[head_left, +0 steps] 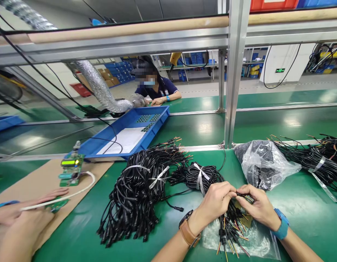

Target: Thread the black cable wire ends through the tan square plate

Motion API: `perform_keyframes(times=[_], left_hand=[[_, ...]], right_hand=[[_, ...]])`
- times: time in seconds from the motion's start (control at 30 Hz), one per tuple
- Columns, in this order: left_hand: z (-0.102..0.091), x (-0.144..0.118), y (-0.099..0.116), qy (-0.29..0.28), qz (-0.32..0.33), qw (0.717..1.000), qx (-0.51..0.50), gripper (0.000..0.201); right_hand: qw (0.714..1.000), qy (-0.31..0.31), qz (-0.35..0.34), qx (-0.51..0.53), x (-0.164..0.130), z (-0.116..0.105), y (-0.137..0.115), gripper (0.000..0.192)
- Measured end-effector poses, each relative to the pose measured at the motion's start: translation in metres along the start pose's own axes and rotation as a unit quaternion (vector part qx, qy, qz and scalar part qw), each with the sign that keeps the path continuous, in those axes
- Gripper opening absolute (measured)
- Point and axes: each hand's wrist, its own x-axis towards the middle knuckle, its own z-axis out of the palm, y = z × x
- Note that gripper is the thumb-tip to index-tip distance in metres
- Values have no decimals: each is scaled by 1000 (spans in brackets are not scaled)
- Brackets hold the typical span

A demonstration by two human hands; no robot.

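Note:
My left hand (214, 202) and my right hand (257, 203) meet over a bunch of short black cables (231, 229), both pinching its top end. The cables' stripped coloured wire tips hang down over a clear plastic bag (255, 242) lying on the green bench (301, 207). A brown-strapped watch is on my left wrist and a blue band on my right. A tied coil of black cable (201, 176) lies just behind my left hand.
A large heap of black cables (135, 193) lies to the left, more cables (312, 158) and a crumpled bag (262, 163) to the right. Behind stand a blue tray (160, 120) and a metal post (233, 72). A co-worker's hands (26, 211) work at a circuit board (71, 169) on cardboard. Another person sits across the line.

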Motion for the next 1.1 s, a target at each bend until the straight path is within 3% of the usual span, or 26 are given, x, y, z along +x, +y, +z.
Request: perform_keyframes(times=[0.37, 0.73, 0.9, 1.0, 1.1], left_hand=[[-8, 4, 5, -11, 10, 999, 39, 12], [0, -1, 0, 17, 1, 1000, 20, 16], [-13, 5, 9, 3, 49, 999, 16, 15], [-30, 7, 17, -32, 104, 994, 6, 19], [-44, 8, 20, -76, 127, 989, 20, 31]], right_hand=[[999, 9, -5, -33, 0, -6, 1, 8], [1000, -10, 6, 19, -2, 5, 3, 6], [999, -30, 5, 17, 1, -14, 1, 21], [998, 56, 22, -17, 3, -38, 11, 31], [972, 154, 66, -163, 5, -55, 31, 38]])
